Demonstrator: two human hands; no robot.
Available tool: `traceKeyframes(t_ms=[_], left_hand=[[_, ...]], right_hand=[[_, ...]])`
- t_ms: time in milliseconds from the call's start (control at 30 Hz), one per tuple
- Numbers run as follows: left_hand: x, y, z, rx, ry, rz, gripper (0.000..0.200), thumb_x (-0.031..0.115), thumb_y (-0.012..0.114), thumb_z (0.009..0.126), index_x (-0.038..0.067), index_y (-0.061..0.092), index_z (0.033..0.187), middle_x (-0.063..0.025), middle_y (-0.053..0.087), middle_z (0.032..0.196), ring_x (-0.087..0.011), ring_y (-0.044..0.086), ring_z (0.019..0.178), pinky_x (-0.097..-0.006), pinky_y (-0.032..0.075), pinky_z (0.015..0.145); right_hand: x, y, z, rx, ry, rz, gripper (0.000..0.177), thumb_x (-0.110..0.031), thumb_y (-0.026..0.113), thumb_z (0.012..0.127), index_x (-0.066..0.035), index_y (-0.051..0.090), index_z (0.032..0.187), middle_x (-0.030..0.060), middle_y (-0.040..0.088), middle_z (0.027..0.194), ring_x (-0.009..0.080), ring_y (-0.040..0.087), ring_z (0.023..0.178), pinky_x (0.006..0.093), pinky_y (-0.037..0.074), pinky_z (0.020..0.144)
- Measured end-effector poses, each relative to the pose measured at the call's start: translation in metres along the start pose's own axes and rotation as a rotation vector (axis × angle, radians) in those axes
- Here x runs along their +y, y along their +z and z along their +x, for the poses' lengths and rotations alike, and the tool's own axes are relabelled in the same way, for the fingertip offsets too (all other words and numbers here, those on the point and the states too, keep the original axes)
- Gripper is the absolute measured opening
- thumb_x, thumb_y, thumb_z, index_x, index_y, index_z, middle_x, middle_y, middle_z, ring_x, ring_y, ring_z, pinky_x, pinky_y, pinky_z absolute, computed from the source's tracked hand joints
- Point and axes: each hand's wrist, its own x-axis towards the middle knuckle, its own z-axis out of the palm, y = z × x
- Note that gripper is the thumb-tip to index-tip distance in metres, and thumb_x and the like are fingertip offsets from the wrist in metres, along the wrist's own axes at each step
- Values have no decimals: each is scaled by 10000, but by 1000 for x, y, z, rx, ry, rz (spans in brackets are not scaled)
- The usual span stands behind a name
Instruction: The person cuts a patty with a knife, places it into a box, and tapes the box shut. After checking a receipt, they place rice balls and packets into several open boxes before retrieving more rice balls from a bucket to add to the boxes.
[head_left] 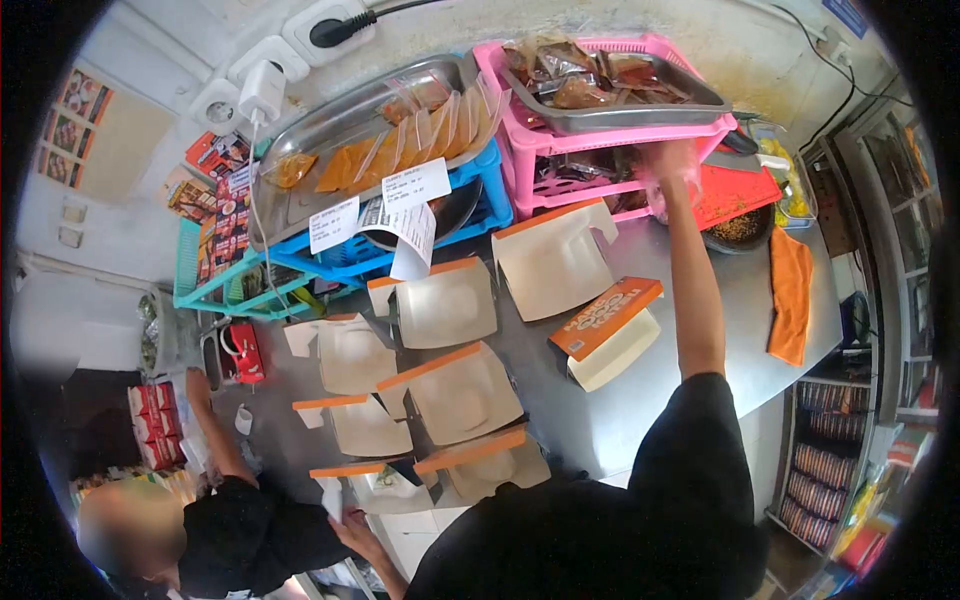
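Note:
My right hand (668, 168), blurred and in a clear plastic glove, reaches to the right side of the pink basket (515, 150); its fingers cannot be made out. Packets lie in the basket's lower level and in the metal tray (620, 120) on top. At the bottom, my left hand (352, 530) is closed on a white flap (332, 497) at the lower left carton. Several open cartons with orange edges, such as this one (465, 395), stand in rows. The carton with orange print (610, 325) lies below my right forearm.
At left, a co-worker in black (250, 535) reaches toward a red box (243, 355). A tray of orange packets (290, 215) rests on a blue basket (495, 185). A red board (735, 200), a dark bowl (745, 235) and an orange cloth (790, 300) are at right.

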Motion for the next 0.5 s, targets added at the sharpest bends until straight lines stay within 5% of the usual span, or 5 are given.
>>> traceKeyframes(t_ms=[133,267,300,400,500], left_hand=[[76,24,8,129,236,-117,314,210,387,950,-60,546,973,-78,555,873,-129,514,773,-252,422,677],[160,95,-8,-300,-44,-221,348,204,513,888,13,525,1179,-77,589,1073,-156,558,950,-281,442,808],[174,117,-14,-720,-240,-411,340,254,499,900,24,548,1146,-56,585,1001,-125,548,903,-277,425,834],[259,146,-40,-1094,-164,-327,390,196,586,853,16,488,1185,-56,560,1040,-122,535,904,-301,443,805],[232,143,-43,-1050,-3,-606,416,165,599,844,18,456,1207,-53,566,1017,-140,554,878,-303,454,790]], right_hand=[[-29,-40,-79,161,463,1473,335,-189,478,836,1,541,1104,139,576,1059,227,574,913,303,468,749],[-99,-156,-161,-426,96,839,491,-240,461,885,13,348,1290,136,462,1224,222,525,983,263,414,863],[-129,-181,-180,-491,190,1053,424,-270,492,881,-4,428,1204,107,520,1090,185,532,903,274,425,791],[-195,-194,-242,-698,321,1217,357,-218,596,836,-23,503,1120,60,566,980,155,541,815,292,440,726],[-257,-217,-272,-812,342,1624,377,-107,659,778,-20,496,1107,37,551,962,149,542,788,285,442,714]])
